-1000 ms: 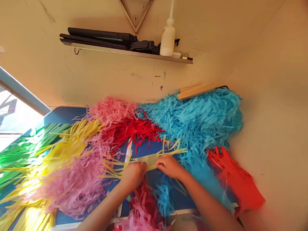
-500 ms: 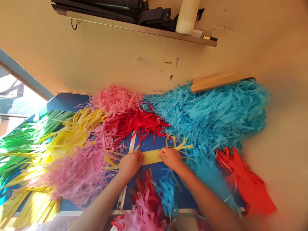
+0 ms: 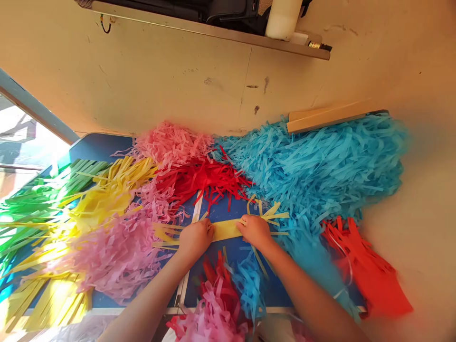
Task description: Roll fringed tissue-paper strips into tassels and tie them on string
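Note:
A yellow tissue-paper fringe (image 3: 226, 230) is stretched between my two hands, low over the blue table. Its flat uncut middle spans the gap, and cut strips spread out past each fist. My left hand (image 3: 196, 238) is closed on one side of the middle band; my right hand (image 3: 255, 232) grips the other side. Just beyond them lies a red fringe bundle (image 3: 203, 179). Pink fringe (image 3: 121, 247) is heaped left of my left hand. Blue fringe (image 3: 320, 166) forms a big pile on the right. Smaller blue fringe pieces (image 3: 249, 280) lie below my right hand.
The blue table (image 3: 103, 145) meets a tan wall (image 3: 171, 90). Green fringe (image 3: 42, 194) and yellow fringe (image 3: 103, 204) lie left. Red paper (image 3: 377, 275) sits at the right edge. A cardboard piece (image 3: 331, 119) rests on the blue pile. Above is a shelf (image 3: 213, 35) holding a white bottle (image 3: 283, 19).
The view has shifted slightly, so the shelf sits higher in the picture. Both hands keep the same hold on the yellow fringe, with hardly any movement.

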`<state>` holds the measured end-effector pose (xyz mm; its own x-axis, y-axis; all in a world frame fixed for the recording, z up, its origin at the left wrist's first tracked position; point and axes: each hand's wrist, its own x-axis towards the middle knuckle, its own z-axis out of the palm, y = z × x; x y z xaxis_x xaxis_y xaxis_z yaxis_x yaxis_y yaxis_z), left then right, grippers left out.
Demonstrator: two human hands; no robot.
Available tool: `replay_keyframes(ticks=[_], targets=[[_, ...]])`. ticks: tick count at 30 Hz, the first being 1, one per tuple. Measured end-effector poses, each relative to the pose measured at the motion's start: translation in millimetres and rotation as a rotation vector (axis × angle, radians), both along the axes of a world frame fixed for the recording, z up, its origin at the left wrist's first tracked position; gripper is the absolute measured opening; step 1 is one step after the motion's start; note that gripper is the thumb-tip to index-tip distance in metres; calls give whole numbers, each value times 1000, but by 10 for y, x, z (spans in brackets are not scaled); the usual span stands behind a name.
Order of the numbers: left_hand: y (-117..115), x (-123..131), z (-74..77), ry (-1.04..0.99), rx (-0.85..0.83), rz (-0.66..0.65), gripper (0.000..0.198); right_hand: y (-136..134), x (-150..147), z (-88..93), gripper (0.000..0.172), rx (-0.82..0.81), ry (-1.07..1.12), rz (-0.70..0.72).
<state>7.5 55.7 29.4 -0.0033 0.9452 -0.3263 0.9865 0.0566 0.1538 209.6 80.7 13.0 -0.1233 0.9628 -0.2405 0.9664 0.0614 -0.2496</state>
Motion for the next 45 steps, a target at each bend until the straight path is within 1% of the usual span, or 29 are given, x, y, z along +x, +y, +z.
replay_keyframes(ticks=[3,5,6,8,9,10,11,12,14,15,16,17,18,20,22,24,26,29,30,32,35,39,42,45], targets=[[-19,-6,-7,19,32,-32,28,2,0,-1,25,7,-3,-20],[-31,-9,13,25,90,-95,27,2,8,23,23,33,-8,-38],[-34,-11,29,23,129,-148,27,-2,15,46,22,56,-13,-48],[-32,-20,64,-2,199,-305,27,-27,37,109,26,125,-27,-70],[-28,-28,81,-21,217,-398,26,-49,49,144,28,183,-29,-66],[-24,-38,95,-39,223,-487,24,-79,61,174,27,244,-21,-27],[-21,-49,107,-55,223,-564,22,-115,72,196,25,295,4,61],[-21,-58,117,-65,224,-624,20,-153,80,205,26,326,44,194],[-36,-66,131,-69,246,-686,16,-223,90,186,31,316,133,489],[-51,-61,136,-65,265,-695,16,-246,92,160,34,289,163,591],[-70,-52,137,-59,286,-692,20,-258,94,129,37,267,180,644],[-89,-38,134,-53,306,-681,25,-259,95,97,38,256,190,648],[-108,-24,125,-47,325,-664,27,-248,98,68,39,250,198,624],[-134,-3,86,-41,358,-626,23,-206,108,30,39,238,219,566],[-145,-7,25,-47,386,-590,18,-157,125,19,38,226,233,524],[-148,-39,-43,-64,410,-544,20,-115,149,26,36,221,235,504],[-150,-89,-101,-92,428,-494,21,-75,178,35,31,208,238,491],[-152,-167,-152,-138,440,-450,18,5,233,34,16,178,245,455],[-148,-189,-160,-151,440,-442,16,38,251,29,12,165,248,440],[-127,-220,-172,-169,434,-421,18,102,275,16,11,140,250,406],[-69,-231,-187,-173,411,-362,28,166,260,3,14,112,227,337],[8,-189,-183,-132,379,-283,36,182,160,-6,20,114,157,242],[39,-146,-169,-88,362,-266,37,187,90,-35,19,127,108,201],[60,-124,-166,-50,346,-270,37,210,61,-76,17,127,71,191]])
